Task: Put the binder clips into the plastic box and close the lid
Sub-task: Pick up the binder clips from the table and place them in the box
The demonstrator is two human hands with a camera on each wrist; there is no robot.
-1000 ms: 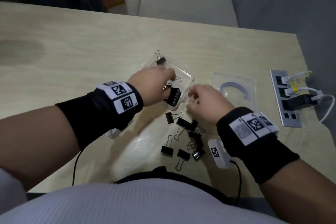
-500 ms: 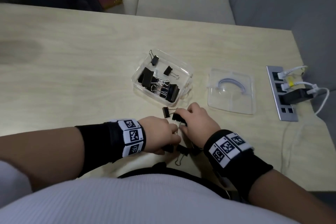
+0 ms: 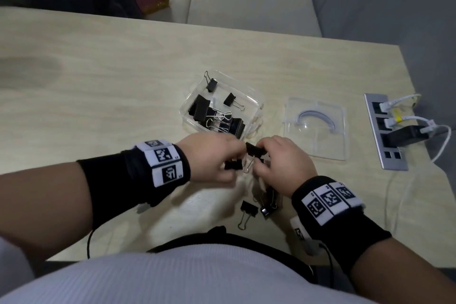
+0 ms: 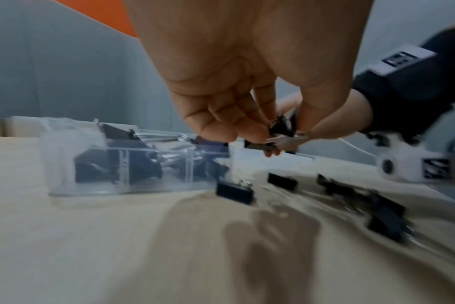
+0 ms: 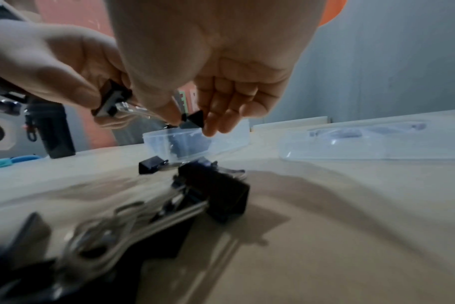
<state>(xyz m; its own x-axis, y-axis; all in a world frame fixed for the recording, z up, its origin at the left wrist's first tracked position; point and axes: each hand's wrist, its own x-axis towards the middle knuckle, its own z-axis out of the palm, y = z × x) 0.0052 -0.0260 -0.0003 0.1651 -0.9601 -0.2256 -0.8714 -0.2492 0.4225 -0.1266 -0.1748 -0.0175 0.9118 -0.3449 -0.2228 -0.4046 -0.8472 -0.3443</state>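
Clips fill part of the clear box (image 3: pixel 254 103), which sits open on the table (image 3: pixel 98 76): several black ones are heaped at its near side (image 3: pixel 214 118) and two small ones lie farther in. Its lid (image 3: pixel 317 128) lies flat on the table to the right, apart from it. Both hands meet just in front of the box, above the table. The left hand (image 3: pixel 212 158) has its fingers curled and pinches a small black clip (image 3: pixel 233 164) between thumb and fingertips; the wrist view shows that clip (image 4: pixel 282 125) with its wire handles pointing toward the other hand. The right hand (image 3: pixel 283 165) likewise has its fingers bent, thumb and fingertips clamped on another black clip (image 3: pixel 255 149), seen from below as a dark triangle (image 5: pixel 195 119). The two held clips are close together; whether they touch is unclear. More loose clips (image 3: pixel 261 205) lie on the table nearer the body, below the right wrist. A power strip (image 3: pixel 385 131) with plugged cables sits at the right edge.
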